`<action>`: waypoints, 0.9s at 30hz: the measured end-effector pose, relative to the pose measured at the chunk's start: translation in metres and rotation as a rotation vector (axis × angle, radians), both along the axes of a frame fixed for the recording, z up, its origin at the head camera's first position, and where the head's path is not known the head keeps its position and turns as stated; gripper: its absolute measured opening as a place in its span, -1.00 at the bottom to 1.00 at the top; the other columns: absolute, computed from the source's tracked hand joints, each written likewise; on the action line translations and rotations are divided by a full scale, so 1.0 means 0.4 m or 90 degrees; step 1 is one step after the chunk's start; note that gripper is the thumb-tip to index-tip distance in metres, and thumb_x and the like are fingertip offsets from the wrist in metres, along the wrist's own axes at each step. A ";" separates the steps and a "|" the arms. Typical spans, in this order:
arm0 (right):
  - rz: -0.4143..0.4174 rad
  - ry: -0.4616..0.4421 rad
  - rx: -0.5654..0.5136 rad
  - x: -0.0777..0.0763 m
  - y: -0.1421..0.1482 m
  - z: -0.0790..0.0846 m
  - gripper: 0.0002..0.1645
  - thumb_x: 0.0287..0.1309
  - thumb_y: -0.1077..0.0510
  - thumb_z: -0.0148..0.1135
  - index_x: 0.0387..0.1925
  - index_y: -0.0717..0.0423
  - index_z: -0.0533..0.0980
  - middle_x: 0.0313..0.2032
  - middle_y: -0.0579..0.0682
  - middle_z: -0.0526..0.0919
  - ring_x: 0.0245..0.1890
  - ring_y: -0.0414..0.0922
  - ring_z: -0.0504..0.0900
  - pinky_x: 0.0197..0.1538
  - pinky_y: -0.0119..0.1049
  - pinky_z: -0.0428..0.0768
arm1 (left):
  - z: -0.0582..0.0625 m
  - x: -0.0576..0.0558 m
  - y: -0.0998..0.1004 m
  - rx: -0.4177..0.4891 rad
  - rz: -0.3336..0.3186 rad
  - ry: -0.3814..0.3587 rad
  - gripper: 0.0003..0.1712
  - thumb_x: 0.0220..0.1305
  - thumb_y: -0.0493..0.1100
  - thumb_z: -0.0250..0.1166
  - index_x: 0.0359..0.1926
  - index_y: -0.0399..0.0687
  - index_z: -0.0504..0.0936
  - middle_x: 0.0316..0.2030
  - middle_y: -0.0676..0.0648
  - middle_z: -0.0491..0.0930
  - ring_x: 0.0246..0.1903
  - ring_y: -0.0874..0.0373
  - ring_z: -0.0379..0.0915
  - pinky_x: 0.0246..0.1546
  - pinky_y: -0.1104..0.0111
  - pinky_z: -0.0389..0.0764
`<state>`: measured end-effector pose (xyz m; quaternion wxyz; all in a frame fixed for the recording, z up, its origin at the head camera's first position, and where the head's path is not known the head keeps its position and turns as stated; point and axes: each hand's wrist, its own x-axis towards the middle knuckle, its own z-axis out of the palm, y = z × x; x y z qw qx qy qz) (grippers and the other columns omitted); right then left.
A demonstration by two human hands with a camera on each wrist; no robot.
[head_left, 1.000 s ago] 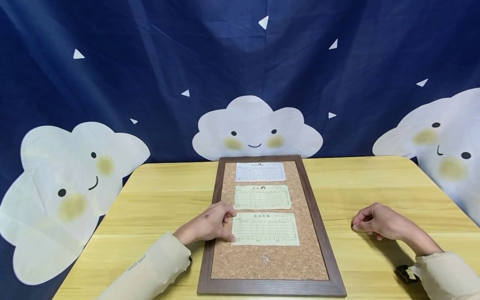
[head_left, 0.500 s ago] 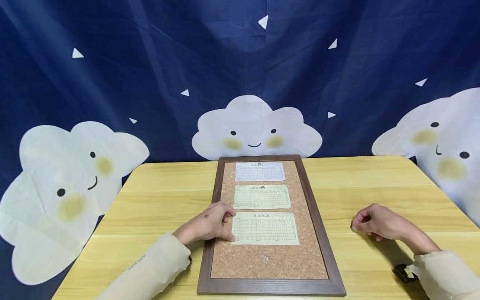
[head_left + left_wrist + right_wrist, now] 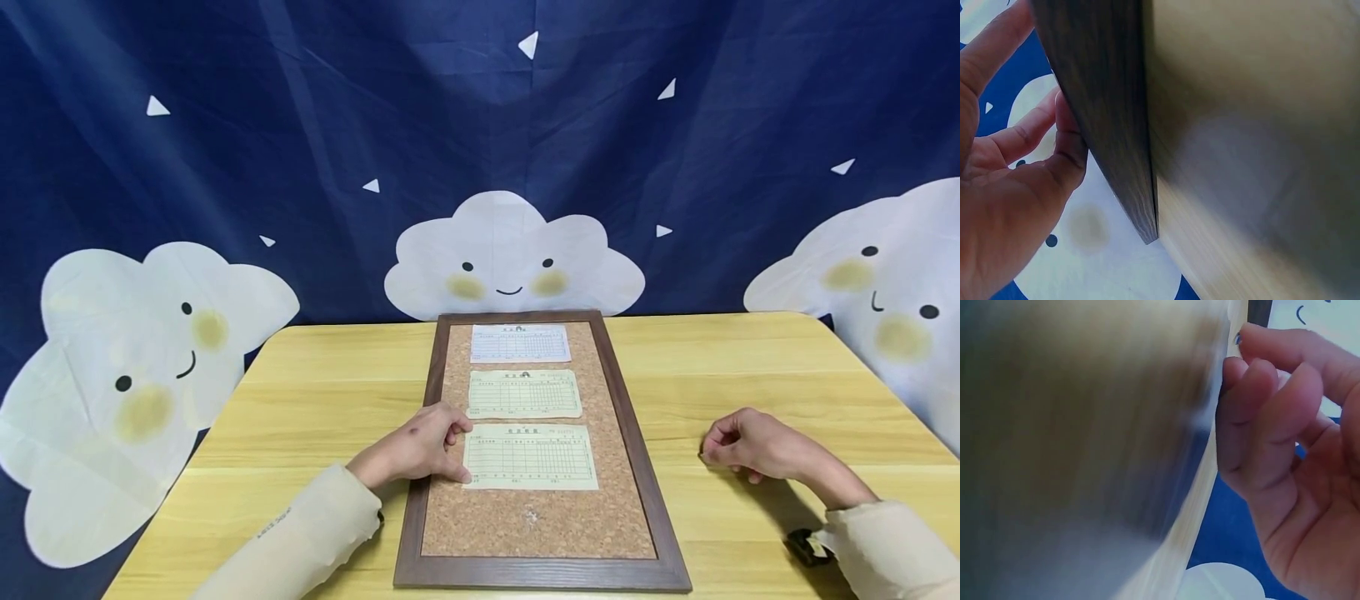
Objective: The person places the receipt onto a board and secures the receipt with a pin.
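Note:
My left hand [image 3: 423, 446] lies over the left edge of the framed corkboard [image 3: 536, 529]. Its thumb and index finger are spread, their tips touching the left edge of the nearest pale yellow form slip [image 3: 531, 458]. That slip lies flat on the cork. Farther up sit another yellow slip [image 3: 525, 394] and a white slip [image 3: 521, 344], each with a small dark thumbtack at its top middle. To the right of the board, my right hand [image 3: 757, 446] pinches a small dark thumbtack [image 3: 1239, 339], mostly hidden by the fingertips, low over the table.
The board's dark brown wooden frame [image 3: 651, 492] stands between the hands and reaches the back of the light wood table [image 3: 322, 400]. Behind the table hangs a blue curtain [image 3: 330, 100] with smiling clouds. A dark wrist strap [image 3: 808, 548] shows at the right sleeve.
My right hand has drifted very slightly to the left, the thumbtack still in its fingers. The left hand, the slips and the board stay where they were.

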<state>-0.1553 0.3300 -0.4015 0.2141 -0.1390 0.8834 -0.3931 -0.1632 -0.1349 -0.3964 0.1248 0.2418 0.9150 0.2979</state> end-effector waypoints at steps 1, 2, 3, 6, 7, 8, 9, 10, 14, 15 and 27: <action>-0.001 0.004 0.000 0.000 -0.001 0.000 -0.97 0.18 0.32 0.29 -0.37 0.23 0.61 -0.52 -0.01 0.56 -0.68 -0.28 0.39 -0.63 -0.36 0.48 | 0.000 0.000 0.000 -0.001 0.000 0.001 -0.36 -0.19 -0.22 0.69 -0.08 -0.32 0.59 -0.33 -0.03 0.42 -0.29 0.15 0.31 -0.21 0.32 0.41; -0.003 0.006 -0.001 0.000 -0.002 0.001 -0.98 0.17 0.34 0.28 -0.38 0.23 0.61 -0.48 0.00 0.60 -0.67 -0.28 0.40 -0.62 -0.35 0.49 | 0.001 0.000 0.000 -0.001 -0.001 0.002 -0.36 -0.19 -0.22 0.69 -0.08 -0.31 0.59 -0.33 -0.03 0.42 -0.29 0.16 0.31 -0.21 0.32 0.41; -0.004 0.010 0.000 0.000 -0.003 0.001 -0.97 0.15 0.35 0.26 -0.39 0.23 0.60 -0.46 0.00 0.61 -0.66 -0.28 0.41 -0.61 -0.34 0.50 | 0.001 0.000 0.000 -0.002 -0.001 0.002 -0.36 -0.20 -0.22 0.69 -0.08 -0.31 0.58 -0.33 -0.03 0.42 -0.29 0.15 0.31 -0.21 0.32 0.40; -0.010 0.037 0.002 0.001 -0.006 0.003 -0.93 0.06 0.40 0.23 -0.44 0.22 0.58 -0.47 -0.03 0.59 -0.63 -0.26 0.44 -0.58 -0.32 0.53 | 0.000 0.000 0.000 -0.002 0.001 0.001 -0.36 -0.20 -0.22 0.69 -0.08 -0.31 0.58 -0.33 -0.03 0.42 -0.29 0.15 0.30 -0.21 0.32 0.40; -0.013 0.045 0.002 0.001 -0.008 0.004 -0.91 0.02 0.41 0.23 -0.46 0.21 0.57 -0.50 -0.05 0.56 -0.61 -0.26 0.45 -0.56 -0.32 0.55 | 0.000 0.000 0.000 -0.002 0.002 -0.002 -0.36 -0.20 -0.22 0.69 -0.08 -0.31 0.58 -0.33 -0.03 0.42 -0.29 0.15 0.30 -0.21 0.32 0.40; -0.015 0.056 0.003 0.002 -0.009 0.005 -0.90 0.00 0.42 0.22 -0.48 0.21 0.55 -0.51 -0.06 0.54 -0.61 -0.25 0.47 -0.55 -0.31 0.56 | 0.000 0.000 0.001 -0.001 0.003 -0.004 -0.36 -0.19 -0.22 0.69 -0.08 -0.31 0.58 -0.33 -0.03 0.42 -0.28 0.15 0.30 -0.21 0.31 0.39; -0.019 0.070 0.006 0.003 -0.011 0.006 -0.89 -0.02 0.42 0.22 -0.50 0.19 0.53 -0.52 -0.07 0.52 -0.61 -0.25 0.48 -0.54 -0.30 0.57 | 0.000 0.001 0.001 0.000 0.004 -0.007 -0.36 -0.19 -0.23 0.69 -0.08 -0.31 0.58 -0.33 -0.03 0.42 -0.28 0.14 0.30 -0.21 0.31 0.39; -0.023 0.084 0.007 0.003 -0.013 0.007 -0.88 -0.04 0.43 0.23 -0.52 0.18 0.52 -0.51 -0.07 0.51 -0.62 -0.24 0.49 -0.53 -0.30 0.58 | 0.000 0.001 0.002 0.000 0.005 -0.008 -0.36 -0.19 -0.23 0.69 -0.08 -0.31 0.58 -0.33 -0.04 0.42 -0.28 0.14 0.30 -0.21 0.31 0.39; -0.042 0.132 0.017 0.004 -0.020 0.011 -0.82 -0.05 0.42 0.27 -0.55 0.13 0.48 -0.40 0.01 0.61 -0.63 -0.24 0.52 -0.53 -0.30 0.59 | -0.001 0.001 0.002 -0.001 0.004 -0.008 -0.36 -0.19 -0.23 0.69 -0.08 -0.31 0.58 -0.33 -0.04 0.41 -0.28 0.14 0.30 -0.21 0.31 0.39; -0.046 0.142 0.018 0.003 -0.022 0.012 -0.81 -0.04 0.42 0.28 -0.55 0.13 0.48 -0.38 0.04 0.63 -0.62 -0.24 0.52 -0.54 -0.30 0.59 | -0.001 0.000 0.002 -0.001 0.004 -0.007 -0.37 -0.19 -0.22 0.69 -0.08 -0.31 0.58 -0.33 -0.03 0.41 -0.28 0.14 0.30 -0.21 0.30 0.39; -0.054 0.116 -0.011 -0.005 -0.028 0.016 -0.95 0.05 0.39 0.28 -0.41 0.26 0.56 -0.50 -0.07 0.56 -0.57 -0.26 0.52 -0.52 -0.27 0.61 | 0.000 0.000 0.001 -0.003 0.006 -0.013 -0.36 -0.18 -0.20 0.69 -0.07 -0.31 0.58 -0.33 -0.03 0.41 -0.28 0.14 0.29 -0.21 0.30 0.39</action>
